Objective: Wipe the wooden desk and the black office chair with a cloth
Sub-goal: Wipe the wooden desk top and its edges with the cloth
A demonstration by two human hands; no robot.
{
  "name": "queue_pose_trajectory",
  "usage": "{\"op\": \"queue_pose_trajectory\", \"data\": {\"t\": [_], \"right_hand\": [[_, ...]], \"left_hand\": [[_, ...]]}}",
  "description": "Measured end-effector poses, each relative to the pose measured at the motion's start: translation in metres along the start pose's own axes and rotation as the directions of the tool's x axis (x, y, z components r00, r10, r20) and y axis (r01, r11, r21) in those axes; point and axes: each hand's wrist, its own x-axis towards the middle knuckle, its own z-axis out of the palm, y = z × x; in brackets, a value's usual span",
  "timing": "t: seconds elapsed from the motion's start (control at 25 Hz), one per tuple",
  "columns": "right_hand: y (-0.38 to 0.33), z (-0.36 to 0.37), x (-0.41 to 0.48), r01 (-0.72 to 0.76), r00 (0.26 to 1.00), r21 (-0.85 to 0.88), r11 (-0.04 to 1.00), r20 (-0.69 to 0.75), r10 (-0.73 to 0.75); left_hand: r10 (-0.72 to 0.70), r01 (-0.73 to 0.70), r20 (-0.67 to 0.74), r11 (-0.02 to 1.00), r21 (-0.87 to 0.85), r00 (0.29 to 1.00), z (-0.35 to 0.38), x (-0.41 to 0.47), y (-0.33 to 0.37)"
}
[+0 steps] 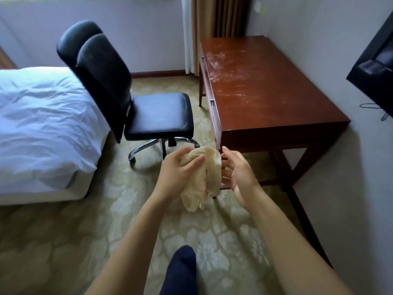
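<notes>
A white bed (42, 124) is recorded at far left. The black office chair (159, 116) is stood off the left edge of the wooden desk (265, 88), apart from it. Before the desk's near left corner, a bunched cream cloth (205, 179) is grasped by the left hand (180, 167). The right hand (239, 174) is curled against the cloth, grip undetermined.

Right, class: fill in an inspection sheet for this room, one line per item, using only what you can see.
Surface: wooden desk, pale smears across its top.
Job's things: cream cloth bunched between the hands; black office chair beside the desk.
Clutter: nothing seen.
Hands: left hand grips the cloth; right hand touches its edge, grip unclear.
Cables: thin dark cable below the screen, right.
Surroundings: bed, curtain, patterned carpet.
</notes>
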Motion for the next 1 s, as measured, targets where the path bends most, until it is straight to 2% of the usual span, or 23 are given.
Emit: {"op": "queue_pose_trajectory", "data": {"t": [0.12,0.28,0.36,0.44,0.6,0.72,0.84,0.92,1.0], "right_hand": [[-0.02,0.026,0.062,-0.155,0.988,0.195,0.969,0.02,0.154],[-0.043,0.04,0.128,-0.321,0.943,0.483,0.815,0.085,0.322],[-0.053,0.039,0.158,-0.392,0.918,0.59,0.706,0.201,0.341],[-0.061,0.037,0.183,-0.432,0.902,0.636,0.639,0.299,0.312],[-0.071,0.02,0.257,-0.381,0.925,0.715,0.587,0.301,0.233],[-0.088,0.004,0.313,-0.315,0.946,0.718,0.621,0.292,0.142],[-0.111,-0.019,0.366,-0.197,0.98,0.711,0.675,0.165,0.111],[-0.132,-0.033,0.385,-0.115,0.993,0.682,0.722,0.052,0.11],[-0.15,-0.051,0.404,-0.021,0.997,0.638,0.77,-0.048,0.067]], "left_hand": [[0.024,-0.04,0.148,0.994,0.101,0.989,-0.025,0.08,-0.003],[0.061,-0.133,0.264,0.955,0.266,0.963,-0.035,0.181,-0.011],[0.081,-0.193,0.332,0.927,0.321,0.94,-0.026,0.229,-0.015],[0.122,-0.269,0.387,0.896,0.354,0.914,-0.014,0.267,-0.016],[0.23,-0.418,0.497,0.855,0.306,0.836,0.023,0.353,-0.015],[0.249,-0.473,0.586,0.84,0.265,0.771,0.054,0.414,-0.012],[0.255,-0.484,0.616,0.842,0.238,0.746,0.088,0.477,-0.009],[0.259,-0.445,0.587,0.874,0.196,0.767,0.11,0.504,-0.005],[0.153,-0.308,0.579,0.934,0.18,0.801,0.14,0.527,0.0]]}}
